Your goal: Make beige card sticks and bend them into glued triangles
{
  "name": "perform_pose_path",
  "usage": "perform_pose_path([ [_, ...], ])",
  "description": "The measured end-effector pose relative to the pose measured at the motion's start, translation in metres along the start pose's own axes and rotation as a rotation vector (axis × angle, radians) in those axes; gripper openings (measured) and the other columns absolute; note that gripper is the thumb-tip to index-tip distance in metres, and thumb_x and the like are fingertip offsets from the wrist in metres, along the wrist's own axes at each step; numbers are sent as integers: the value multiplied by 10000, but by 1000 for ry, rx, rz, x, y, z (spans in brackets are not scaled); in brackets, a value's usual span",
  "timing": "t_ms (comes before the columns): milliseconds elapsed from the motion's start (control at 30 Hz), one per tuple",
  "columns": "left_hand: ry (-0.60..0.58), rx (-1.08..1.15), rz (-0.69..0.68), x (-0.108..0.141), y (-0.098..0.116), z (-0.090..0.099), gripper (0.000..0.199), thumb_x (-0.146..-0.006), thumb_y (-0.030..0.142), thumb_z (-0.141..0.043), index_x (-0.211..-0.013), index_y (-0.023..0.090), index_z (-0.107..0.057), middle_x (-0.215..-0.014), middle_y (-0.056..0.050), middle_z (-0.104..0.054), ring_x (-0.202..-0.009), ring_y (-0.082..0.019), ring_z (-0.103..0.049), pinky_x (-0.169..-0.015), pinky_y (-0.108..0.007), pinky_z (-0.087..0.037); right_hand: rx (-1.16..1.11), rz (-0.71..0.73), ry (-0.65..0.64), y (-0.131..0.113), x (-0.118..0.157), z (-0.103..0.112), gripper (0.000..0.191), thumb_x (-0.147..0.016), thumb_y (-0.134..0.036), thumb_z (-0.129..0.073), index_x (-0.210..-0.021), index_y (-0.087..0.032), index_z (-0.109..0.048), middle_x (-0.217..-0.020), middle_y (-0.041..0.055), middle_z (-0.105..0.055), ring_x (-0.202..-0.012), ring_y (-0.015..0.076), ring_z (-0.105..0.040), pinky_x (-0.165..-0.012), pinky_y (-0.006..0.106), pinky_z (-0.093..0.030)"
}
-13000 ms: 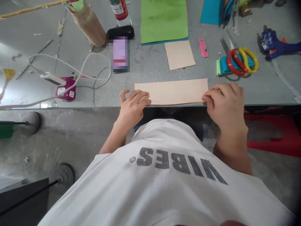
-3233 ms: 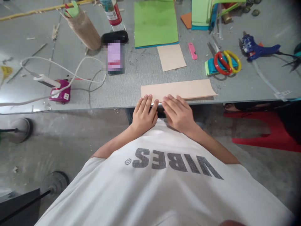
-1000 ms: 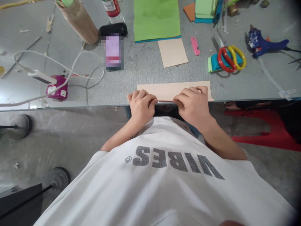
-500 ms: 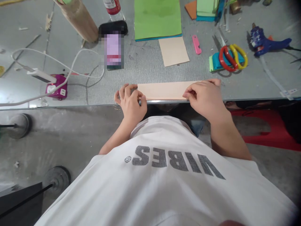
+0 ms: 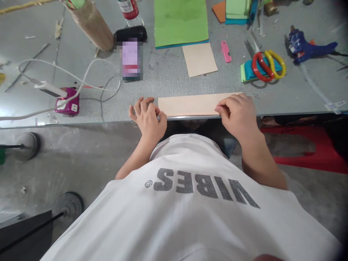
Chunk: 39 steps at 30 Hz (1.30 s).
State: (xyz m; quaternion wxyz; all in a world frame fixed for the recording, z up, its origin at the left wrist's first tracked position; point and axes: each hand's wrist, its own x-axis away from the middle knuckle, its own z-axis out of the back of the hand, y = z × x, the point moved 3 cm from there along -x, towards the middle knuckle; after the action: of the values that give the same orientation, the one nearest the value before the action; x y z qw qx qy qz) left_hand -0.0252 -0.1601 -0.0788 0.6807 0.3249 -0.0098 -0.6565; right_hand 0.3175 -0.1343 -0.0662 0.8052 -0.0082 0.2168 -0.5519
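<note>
A long pale peach strip of paper (image 5: 190,104) lies along the front edge of the table. My left hand (image 5: 149,117) is at its left end, thumb and forefinger closed at the near corner, the other fingers spread over the tabletop. On the near edge toward the right, my right hand (image 5: 237,112) pinches the strip between thumb and forefinger, its other fingers slightly blurred. That hand covers part of the strip's right end. Beyond the strip lies a smaller square of peach paper (image 5: 200,59).
Green sheets (image 5: 181,21) lie at the back. A pink cutter (image 5: 226,51), red-and-yellow-handled scissors (image 5: 263,67) on a blue pad, and a blue glue gun (image 5: 307,49) are to the right. Leftward are a blurred-out phone (image 5: 131,59), a purple plug adapter (image 5: 67,102) and a white cable (image 5: 89,67).
My right hand has slid a little to the right along the strip's near edge. My left hand has shifted slightly left at the corner. The strip has hardly moved.
</note>
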Motion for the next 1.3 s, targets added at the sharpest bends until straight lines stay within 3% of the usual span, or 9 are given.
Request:
perform_pose_path([
  [200,11,-45,-17,2,0,2,164,-988,180,-689,-1076,282,-782,-1609,-163,-795,-1658,-459,-600,-1435,-824,-309,3,-24,5,-3,3,-2,274,-1191,-365,-571,-1099,-285,-817,-1082,156,-820,-1146,421,-699,-994,594,-518],
  [333,-161,-11,-131,6,5,2,281,-1063,145,-631,-1091,310,-856,-1551,-134,-844,-1557,-415,-694,-1417,-758,-353,11,-29,8,-4,4,-4,309,-1207,-380,-551,-1109,-282,-827,-1082,166,-802,-1130,425,-680,-958,586,-506],
  [433,-265,56,-309,10,15,3,401,-1095,137,-565,-1260,308,-889,-1443,-127,-893,-1442,-342,-799,-1426,-662,-471,32,-24,28,-5,4,-4,281,-1202,-356,-579,-1065,-274,-810,-1055,158,-796,-1094,406,-679,-932,567,-511],
  [533,-315,98,-477,16,27,-3,481,-1159,198,-516,-1507,223,-847,-1578,-180,-860,-1578,-341,-774,-1434,-606,-545,58,-18,27,-7,3,-3,229,-1177,-302,-609,-1048,-274,-796,-1042,152,-797,-1095,401,-695,-921,555,-521],
  [700,-402,108,-717,30,43,-28,589,-1212,272,-525,-1772,194,-693,-1886,-205,-638,-1827,-391,-560,-1517,-656,-463,22,-26,29,-7,1,5,169,-1131,-266,-656,-1005,-278,-768,-1116,147,-813,-1115,395,-732,-957,552,-561],
  [833,-371,66,-704,40,41,-40,655,-1233,306,-524,-1871,173,-590,-1935,-209,-561,-1864,-395,-496,-1548,-634,-414,-39,-19,37,-8,1,12,172,-1128,-280,-664,-974,-278,-738,-1144,134,-825,-1104,370,-749,-993,539,-576],
  [1133,-325,30,-647,49,45,-45,713,-1231,396,-540,-1898,145,-550,-1949,-199,-539,-1866,-416,-488,-1564,-619,-374,51,-7,27,-14,3,14,254,-1182,-397,-662,-1019,-260,-801,-1178,153,-870,-1091,390,-774,-916,546,-556],
  [1233,-332,33,-638,50,45,-47,730,-1225,423,-549,-1901,147,-545,-1952,-198,-533,-1871,-419,-479,-1565,-624,-372,66,42,78,-31,9,2,306,-1223,-374,-601,-1119,-235,-853,-1274,176,-895,-1185,405,-818,-1077,600,-597],
  [1300,-313,28,-639,50,44,-48,727,-1226,435,-545,-1889,138,-561,-1943,-200,-545,-1863,-416,-494,-1559,-615,-386,33,146,92,-49,18,-13,341,-1242,-354,-572,-1312,-219,-877,-1482,180,-884,-1375,417,-819,-1271,638,-568],
])
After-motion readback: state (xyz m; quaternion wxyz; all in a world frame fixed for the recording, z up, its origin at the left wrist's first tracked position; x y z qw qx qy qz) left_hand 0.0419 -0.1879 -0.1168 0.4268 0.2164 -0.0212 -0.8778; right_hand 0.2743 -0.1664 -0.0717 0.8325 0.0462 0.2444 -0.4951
